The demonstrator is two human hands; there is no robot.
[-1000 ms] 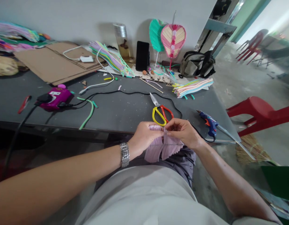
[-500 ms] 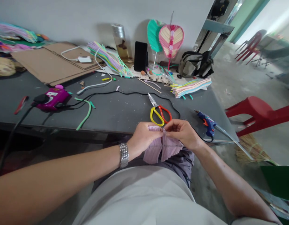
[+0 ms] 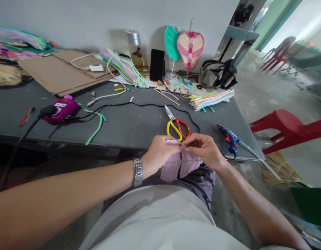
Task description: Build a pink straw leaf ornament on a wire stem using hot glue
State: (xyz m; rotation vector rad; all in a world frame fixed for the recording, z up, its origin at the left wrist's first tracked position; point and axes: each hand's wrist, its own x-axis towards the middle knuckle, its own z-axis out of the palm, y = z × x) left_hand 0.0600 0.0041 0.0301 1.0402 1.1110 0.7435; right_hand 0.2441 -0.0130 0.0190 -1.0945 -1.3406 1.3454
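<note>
Over my lap, at the table's front edge, I hold a lilac ribbed piece [image 3: 171,170] with two panels that hang down side by side, a dark line across them. My left hand [image 3: 160,152], with a metal watch on its wrist, is closed on its upper left part, thumb on top. At the top middle, my right hand [image 3: 203,147] pinches the piece between thumb and fingertips. The fingertips of both hands nearly meet there and partly hide that spot. Just beyond them lie scissors [image 3: 173,119] with one yellow and one red handle loop.
To the right lies a blue glue gun [image 3: 229,139] with a long clear stick. A magenta power socket [image 3: 60,110] with black cables sits left. Behind are stem bundles [image 3: 212,99], a phone [image 3: 157,65], a bottle [image 3: 135,50], a pink heart-shaped fan [image 3: 191,48] and cardboard [image 3: 58,74].
My right fingertips have shifted slightly at the top middle of the lilac piece. Both hands keep their hold. The view has tilted a little, so the table things appear slightly lower.
</note>
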